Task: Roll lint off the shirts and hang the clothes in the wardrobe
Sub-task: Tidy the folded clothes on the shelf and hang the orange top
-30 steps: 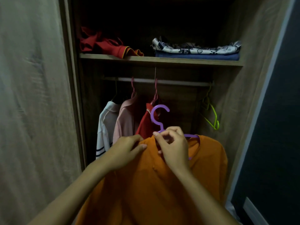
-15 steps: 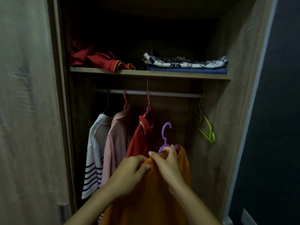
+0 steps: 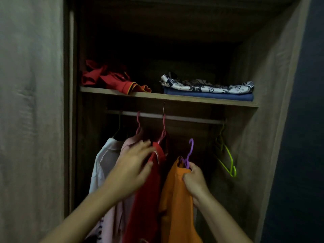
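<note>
Dim wooden wardrobe (image 3: 273,71), rail (image 3: 184,118) under shelf (image 3: 175,97) | right hand (image 3: 195,179) gripping orange shirt (image 3: 177,199) at purple hanger (image 3: 189,153), hook below rail, unhung | left hand (image 3: 135,165) fingers spread, blurred, against red shirt (image 3: 149,199) | green hangers (image 3: 228,155) far right.

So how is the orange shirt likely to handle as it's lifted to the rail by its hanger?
Probably floppy: the orange shirt hangs in loose folds below the purple hanger, so only the hanger gives it shape. Likely light, since the right hand alone holds it at the neck. It may sway against the red shirt beside it.
</note>
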### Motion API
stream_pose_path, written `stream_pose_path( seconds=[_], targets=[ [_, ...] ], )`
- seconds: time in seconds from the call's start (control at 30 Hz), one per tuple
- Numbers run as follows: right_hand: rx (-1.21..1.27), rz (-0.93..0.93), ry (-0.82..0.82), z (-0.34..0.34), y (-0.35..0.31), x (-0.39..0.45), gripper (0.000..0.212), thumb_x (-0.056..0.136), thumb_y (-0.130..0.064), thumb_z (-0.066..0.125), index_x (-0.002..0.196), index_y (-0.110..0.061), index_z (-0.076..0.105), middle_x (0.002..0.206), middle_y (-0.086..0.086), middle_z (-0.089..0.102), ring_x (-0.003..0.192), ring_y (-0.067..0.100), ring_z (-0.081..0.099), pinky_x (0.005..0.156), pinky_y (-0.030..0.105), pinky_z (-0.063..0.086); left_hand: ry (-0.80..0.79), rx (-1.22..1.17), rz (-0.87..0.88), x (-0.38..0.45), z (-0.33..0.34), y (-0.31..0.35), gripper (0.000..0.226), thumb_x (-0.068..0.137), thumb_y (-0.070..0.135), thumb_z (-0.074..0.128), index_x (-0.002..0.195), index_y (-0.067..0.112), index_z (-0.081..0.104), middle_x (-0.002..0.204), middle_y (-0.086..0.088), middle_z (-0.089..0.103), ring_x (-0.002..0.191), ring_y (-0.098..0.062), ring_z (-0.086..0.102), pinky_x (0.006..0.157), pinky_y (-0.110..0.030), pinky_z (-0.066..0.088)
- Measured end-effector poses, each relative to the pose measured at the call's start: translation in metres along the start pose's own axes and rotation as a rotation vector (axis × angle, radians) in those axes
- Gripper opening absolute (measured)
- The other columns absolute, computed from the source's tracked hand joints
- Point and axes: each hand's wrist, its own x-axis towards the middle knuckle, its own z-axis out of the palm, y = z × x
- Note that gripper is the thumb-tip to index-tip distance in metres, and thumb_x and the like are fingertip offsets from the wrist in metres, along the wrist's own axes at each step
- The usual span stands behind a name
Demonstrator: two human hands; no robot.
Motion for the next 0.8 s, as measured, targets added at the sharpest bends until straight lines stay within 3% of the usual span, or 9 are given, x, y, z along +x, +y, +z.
stream_pose_path(
  seconds=[0.07, 0.13, 0.2, 0.33, 0.5, 0.6, 0.73, 0.8],
  targets=[
    [-0.07, -0.035, 0.048, -0.001, -0.028, 0.021, 0.038, 0.089, -0.003, 0.05, 0.126, -0.013, 0.057, 0.107, 0.012, 0.068, 0.098, 0.028, 0.066, 0.093, 0.046, 0.053, 0.172, 0.163, 0.076, 0.035, -0.025, -0.005, 0.062, 0.083, 0.044, 0.029, 0.138, 0.021, 0.046, 0.152, 0.0, 0.035, 0.143, -0.014, 0.022, 0.116, -0.045, 0.015],
    [-0.113, -0.089, 0.071, 0.002, -0.057, 0.042, 0.013, 0.086, -0.002, 0.055, 0.093, -0.007, 0.065, 0.086, 0.01, 0.071, 0.086, 0.028, 0.07, 0.084, 0.045, 0.058, 0.301, 0.295, 0.13, 0.07, -0.051, -0.003, 0.059, 0.086, 0.037, 0.034, 0.14, 0.016, 0.044, 0.154, -0.006, 0.032, 0.145, -0.02, 0.018, 0.115, -0.048, 0.014],
    [-0.171, -0.12, 0.106, 0.007, -0.072, 0.077, 0.011, 0.08, -0.006, 0.059, 0.085, -0.011, 0.069, 0.081, 0.009, 0.073, 0.08, 0.028, 0.071, 0.078, 0.045, 0.06, 0.36, 0.407, 0.118, 0.101, -0.071, -0.002, 0.055, 0.091, 0.03, 0.042, 0.144, 0.014, 0.037, 0.157, -0.01, 0.023, 0.147, -0.024, 0.012, 0.117, -0.049, 0.01],
    [-0.319, -0.104, 0.169, 0.017, -0.074, 0.151, 0.03, 0.079, -0.01, 0.054, 0.106, -0.013, 0.067, 0.103, 0.012, 0.071, 0.095, 0.028, 0.068, 0.088, 0.043, 0.056, 0.302, 0.536, -0.01, 0.151, -0.095, -0.013, 0.061, 0.097, 0.038, 0.04, 0.15, 0.018, 0.019, 0.161, -0.009, 0.004, 0.148, -0.024, -0.002, 0.119, -0.048, 0.005],
    [-0.387, -0.058, 0.191, 0.026, -0.095, 0.14, 0.03, 0.094, -0.003, 0.046, 0.122, -0.005, 0.057, 0.116, 0.014, 0.062, 0.098, 0.024, 0.062, 0.072, 0.027, 0.046, 0.104, 0.593, -0.158, 0.174, -0.095, -0.043, 0.063, 0.098, 0.051, 0.023, 0.152, 0.021, 0.009, 0.16, -0.007, -0.007, 0.147, -0.025, -0.007, 0.118, -0.051, 0.001],
    [-0.468, -0.034, 0.179, 0.032, -0.094, 0.15, 0.027, 0.097, -0.006, 0.043, 0.118, -0.003, 0.059, 0.108, 0.013, 0.062, 0.084, 0.019, 0.058, 0.074, 0.029, 0.05, 0.087, 0.585, -0.135, 0.17, -0.088, -0.054, 0.063, 0.098, 0.051, 0.018, 0.152, 0.021, 0.005, 0.16, -0.006, -0.01, 0.147, -0.024, -0.009, 0.118, -0.05, -0.001],
    [-0.599, -0.051, 0.138, 0.035, -0.094, 0.16, 0.028, 0.099, -0.009, 0.039, 0.115, -0.002, 0.061, 0.108, 0.014, 0.062, 0.097, 0.024, 0.061, 0.074, 0.027, 0.047, 0.065, 0.61, -0.12, 0.167, -0.08, -0.058, 0.065, 0.097, 0.054, 0.015, 0.152, 0.022, 0.003, 0.16, -0.005, -0.01, 0.147, -0.024, -0.009, 0.117, -0.049, -0.003],
    [-0.65, -0.063, 0.124, 0.035, -0.095, 0.161, 0.03, 0.1, -0.009, 0.038, 0.117, -0.001, 0.061, 0.112, 0.015, 0.061, 0.104, 0.025, 0.06, 0.084, 0.029, 0.047, 0.063, 0.611, -0.118, 0.165, -0.078, -0.059, 0.067, 0.096, 0.056, 0.016, 0.152, 0.022, 0.005, 0.16, -0.005, -0.009, 0.147, -0.024, -0.008, 0.117, -0.049, -0.002]
  ],
)
